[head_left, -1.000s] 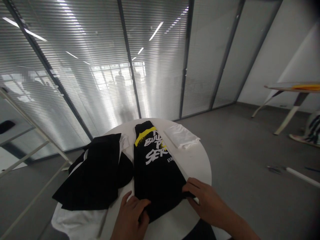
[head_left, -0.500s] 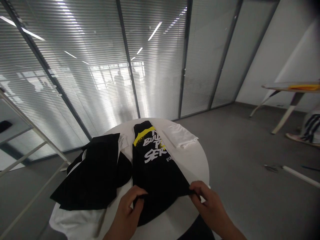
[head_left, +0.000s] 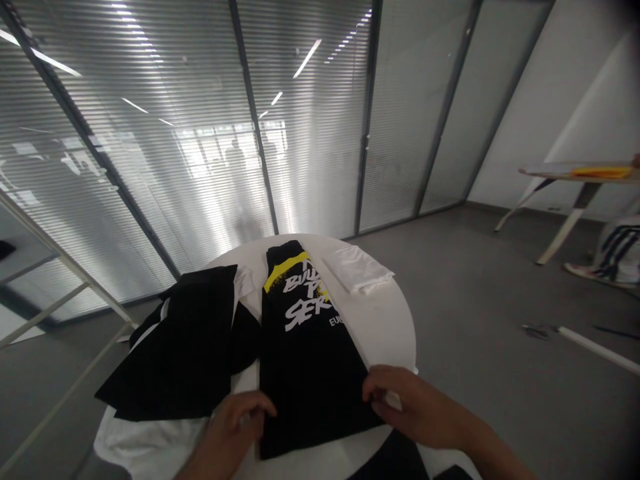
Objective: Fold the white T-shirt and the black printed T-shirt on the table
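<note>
A folded black printed shirt (head_left: pixel 307 360) is held flat on the round white table (head_left: pixel 387 320).
Its near left edge is touched by the curled fingers of the left hand (head_left: pixel 233 427); its near right corner is pinched by the right hand (head_left: pixel 415 407). A black garment pile (head_left: pixel 185 347) and a folded white cloth (head_left: pixel 363 270) lie beside it.

Both hands, the left hand (head_left: pixel 235 423) and right hand (head_left: pixel 413 407), are bare, with forearms uncovered by sleeves.
</note>
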A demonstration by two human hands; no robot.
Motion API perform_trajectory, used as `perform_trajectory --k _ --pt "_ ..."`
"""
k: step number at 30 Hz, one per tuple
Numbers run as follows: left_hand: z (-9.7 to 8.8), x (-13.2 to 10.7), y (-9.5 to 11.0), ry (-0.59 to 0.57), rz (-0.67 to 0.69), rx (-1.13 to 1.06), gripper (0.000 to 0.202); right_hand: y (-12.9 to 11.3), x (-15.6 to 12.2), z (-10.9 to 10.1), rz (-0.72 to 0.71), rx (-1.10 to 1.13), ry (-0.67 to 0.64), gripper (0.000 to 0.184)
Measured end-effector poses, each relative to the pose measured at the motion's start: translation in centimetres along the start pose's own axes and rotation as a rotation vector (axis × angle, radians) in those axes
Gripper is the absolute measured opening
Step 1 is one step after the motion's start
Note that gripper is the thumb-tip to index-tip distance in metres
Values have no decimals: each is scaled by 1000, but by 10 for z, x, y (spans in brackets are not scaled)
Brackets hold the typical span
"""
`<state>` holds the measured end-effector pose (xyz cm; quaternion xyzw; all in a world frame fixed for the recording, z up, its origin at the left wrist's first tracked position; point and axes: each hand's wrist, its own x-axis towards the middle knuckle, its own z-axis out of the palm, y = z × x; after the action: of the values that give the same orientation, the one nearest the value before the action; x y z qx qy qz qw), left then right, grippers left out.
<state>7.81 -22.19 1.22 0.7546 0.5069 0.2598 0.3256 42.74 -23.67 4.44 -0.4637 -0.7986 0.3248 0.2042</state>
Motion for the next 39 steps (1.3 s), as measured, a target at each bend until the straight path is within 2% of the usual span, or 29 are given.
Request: perform_trajectory --k 3,7,10,12,15,18,20,23,26,29,32,36,39 --pt "-7 50 -3 94 -215 -77 31 10 36 -2 39 16 102 18" --pt "0 130 -11 91 -440 -17 33 20 91 9 52 -68 192 19" --pt "7 172 -18 80 -520 44 35 11 116 22 60 -256 169 18" --pt "9 188 -23 88 -535 44 30 -3 122 34 59 -371 153 15" --pt "8 194 -30 114 -523 -10 22 -31 121 55 8 -423 110 25" --pt "6 187 -38 149 -509 -68 24 -55 119 79 -77 -428 22 42" --pt "6 181 -42 159 -498 -75 27 -66 121 92 -92 -464 -28 43" --pt "7 175 -45 152 -465 -47 33 -75 126 103 -10 -526 -63 37" --pt "9 174 -46 168 -376 110 27 -75 128 105 113 -562 -11 36" --pt "11 174 -47 171 -301 218 22 -73 125 101 177 -572 13 32" --pt "10 172 -48 151 -314 104 25 -72 119 95 176 -575 -7 25" --pt "7 167 -43 109 -394 -97 26 -75 116 93 124 -553 -71 27" --pt "6 165 -40 123 -401 -139 26 -76 117 98 148 -566 -25 30"
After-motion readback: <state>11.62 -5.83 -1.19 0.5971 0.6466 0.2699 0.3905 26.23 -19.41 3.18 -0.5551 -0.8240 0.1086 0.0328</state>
